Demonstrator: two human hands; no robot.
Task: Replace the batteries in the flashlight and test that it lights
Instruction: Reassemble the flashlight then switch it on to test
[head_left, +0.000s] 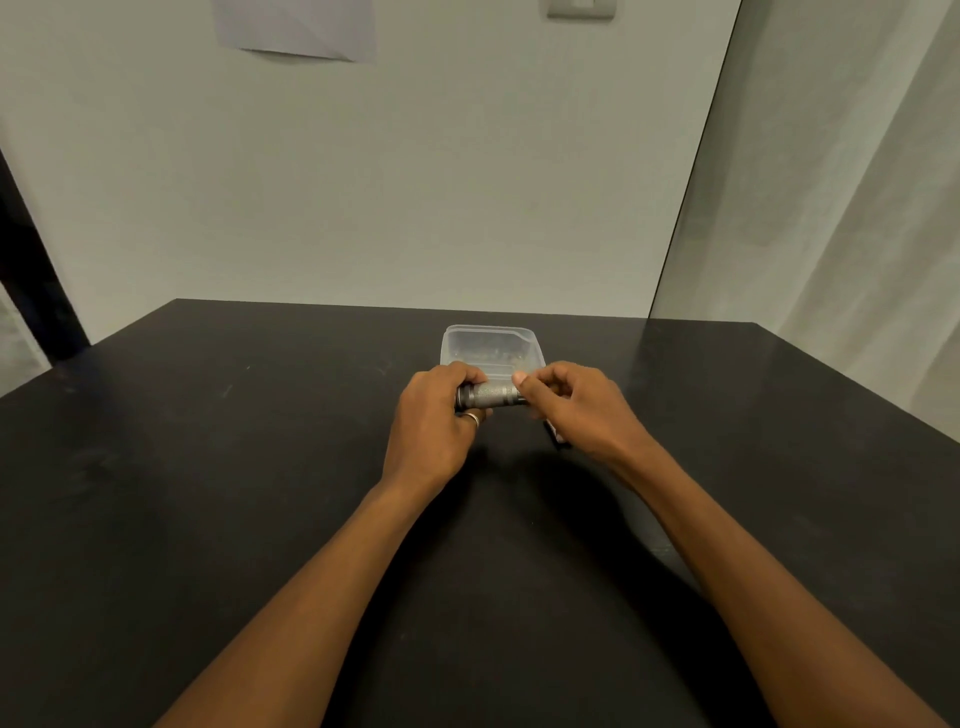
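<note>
On black table (208, 467) by pale wall (415, 182): hands grip flashlight (491, 396).

Both ends of flashlight (491, 396) hidden inside left hand (434, 415) and right hand (576, 410). Contents of clear container (491, 345) too small and blurred to identify. Dark item (557, 437) under right hand mostly covered. Paper sheet (296, 28) and wall plate (581, 9) cut off by top edge.
</note>
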